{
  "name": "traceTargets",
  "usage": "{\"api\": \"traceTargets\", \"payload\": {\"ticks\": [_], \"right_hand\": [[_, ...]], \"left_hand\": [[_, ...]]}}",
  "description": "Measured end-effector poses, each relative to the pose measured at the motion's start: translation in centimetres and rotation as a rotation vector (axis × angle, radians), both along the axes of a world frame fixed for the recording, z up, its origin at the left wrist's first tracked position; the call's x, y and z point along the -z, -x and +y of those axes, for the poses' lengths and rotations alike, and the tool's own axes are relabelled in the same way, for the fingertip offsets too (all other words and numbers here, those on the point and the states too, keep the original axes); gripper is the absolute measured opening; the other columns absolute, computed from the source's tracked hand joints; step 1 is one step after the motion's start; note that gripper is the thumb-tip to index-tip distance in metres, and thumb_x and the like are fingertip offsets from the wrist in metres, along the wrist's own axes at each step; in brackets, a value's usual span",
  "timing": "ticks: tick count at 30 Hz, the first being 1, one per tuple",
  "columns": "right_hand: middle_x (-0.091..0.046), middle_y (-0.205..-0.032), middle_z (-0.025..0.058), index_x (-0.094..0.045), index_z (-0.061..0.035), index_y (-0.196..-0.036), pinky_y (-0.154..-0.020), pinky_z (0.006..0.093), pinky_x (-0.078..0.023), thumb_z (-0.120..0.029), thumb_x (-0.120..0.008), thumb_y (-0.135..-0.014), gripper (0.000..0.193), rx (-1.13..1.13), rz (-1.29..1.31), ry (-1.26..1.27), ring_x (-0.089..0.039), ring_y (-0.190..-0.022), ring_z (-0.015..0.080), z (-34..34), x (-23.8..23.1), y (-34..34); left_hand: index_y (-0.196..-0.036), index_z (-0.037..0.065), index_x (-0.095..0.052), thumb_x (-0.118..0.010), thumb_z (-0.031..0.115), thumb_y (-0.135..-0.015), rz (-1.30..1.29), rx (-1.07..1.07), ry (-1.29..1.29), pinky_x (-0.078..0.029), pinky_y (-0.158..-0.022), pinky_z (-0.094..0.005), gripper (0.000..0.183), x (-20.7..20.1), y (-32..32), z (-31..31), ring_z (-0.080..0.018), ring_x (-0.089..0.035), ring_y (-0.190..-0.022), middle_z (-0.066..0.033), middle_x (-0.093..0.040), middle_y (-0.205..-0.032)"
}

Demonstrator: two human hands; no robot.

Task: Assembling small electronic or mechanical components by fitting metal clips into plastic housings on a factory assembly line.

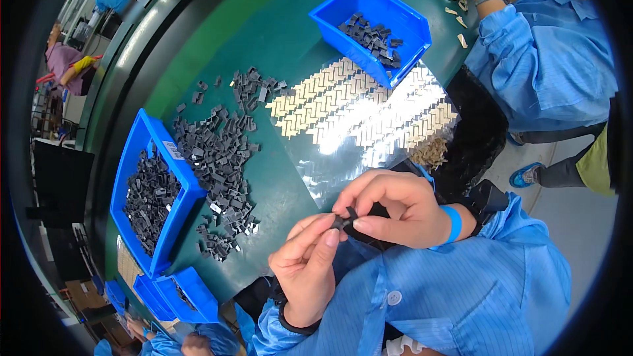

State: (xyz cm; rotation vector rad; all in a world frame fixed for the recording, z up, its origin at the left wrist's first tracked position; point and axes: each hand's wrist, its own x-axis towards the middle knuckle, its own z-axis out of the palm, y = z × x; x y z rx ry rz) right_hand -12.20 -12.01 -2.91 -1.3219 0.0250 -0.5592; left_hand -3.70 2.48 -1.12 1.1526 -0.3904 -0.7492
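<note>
My left hand [304, 267] and my right hand [399, 211] meet in front of my blue work coat. Between their fingertips they pinch a small dark grey block-like part [343, 222], with a dark sliver sticking up from it. Fingers hide most of its shape. Beyond my hands lies a clear sheet [316, 171] bearing rows of small cream adhesive pieces [330, 102], glaring in the light. To the left, a heap of similar dark grey parts [221, 158] is spread over the green table [273, 188].
A blue bin [158, 191] full of dark parts stands left of the heap. Another blue bin [369, 6], partly filled, overlaps the sheet's far edge. Smaller blue bins [178, 296] sit at the lower left. A co-worker's arm [488, 6] rests at the upper right near peeled cream scraps [461, 21].
</note>
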Motion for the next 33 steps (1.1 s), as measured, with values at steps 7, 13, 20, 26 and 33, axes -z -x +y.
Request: {"api": "traceTargets", "payload": {"ticks": [7,13,20,26,33], "right_hand": [[-0.058,-0.089,0.01,-0.055,-0.0007,-0.078,-0.07,0.0275,-0.044,-0.004,-0.062,-0.077,0.008,0.064,0.074,-0.028,-0.057,-0.078,0.0164,0.65,0.3,-0.76],[-0.058,-0.09,0.011,-0.055,-0.0005,-0.077,-0.073,0.0274,-0.044,-0.001,-0.063,-0.076,0.008,0.045,0.112,0.004,-0.056,-0.082,0.0166,0.45,0.18,-0.69],[-0.057,-0.091,0.0121,-0.055,-0.0005,-0.075,-0.074,0.0266,-0.043,0.003,-0.062,-0.076,0.008,0.013,0.128,0.015,-0.055,-0.084,0.0161,0.24,0.02,-0.66],[-0.058,-0.091,0.0106,-0.055,-0.0023,-0.074,-0.073,0.0268,-0.044,0.001,-0.063,-0.076,0.009,-0.006,0.141,0.035,-0.055,-0.082,0.0153,-0.07,-0.13,-0.6],[-0.059,-0.088,0.0094,-0.055,-0.0038,-0.073,-0.071,0.0269,-0.044,-0.001,-0.065,-0.074,0.011,0.045,0.151,0.114,-0.056,-0.078,0.0156,0.01,-0.46,-0.5]], "left_hand": [[-0.105,-0.006,-0.06,-0.058,-0.01,-0.078,-0.085,-0.028,-0.068,-0.05,-0.078,-0.0267,0.027,0.08,0.09,-0.31,-0.0188,-0.061,-0.087,-0.0175,-0.058,-0.105],[-0.105,-0.006,-0.059,-0.058,-0.011,-0.078,-0.136,-0.023,-0.078,-0.05,-0.077,-0.0267,0.027,0.13,0.03,-0.39,-0.019,-0.062,-0.086,-0.0172,-0.059,-0.104],[-0.104,-0.007,-0.06,-0.059,-0.01,-0.078,-0.144,-0.018,-0.086,-0.051,-0.076,-0.0259,0.026,0.25,0.0,-0.39,-0.0182,-0.062,-0.085,-0.0171,-0.059,-0.103],[-0.103,-0.007,-0.06,-0.059,-0.01,-0.078,-0.122,-0.014,-0.087,-0.051,-0.075,-0.0248,0.025,0.21,0.04,-0.4,-0.0173,-0.062,-0.084,-0.0164,-0.059,-0.103],[-0.103,-0.007,-0.06,-0.059,-0.011,-0.077,-0.151,0.003,-0.095,-0.051,-0.075,-0.025,0.025,0.0,0.04,-0.44,-0.0173,-0.062,-0.085,-0.016,-0.059,-0.103]]}}
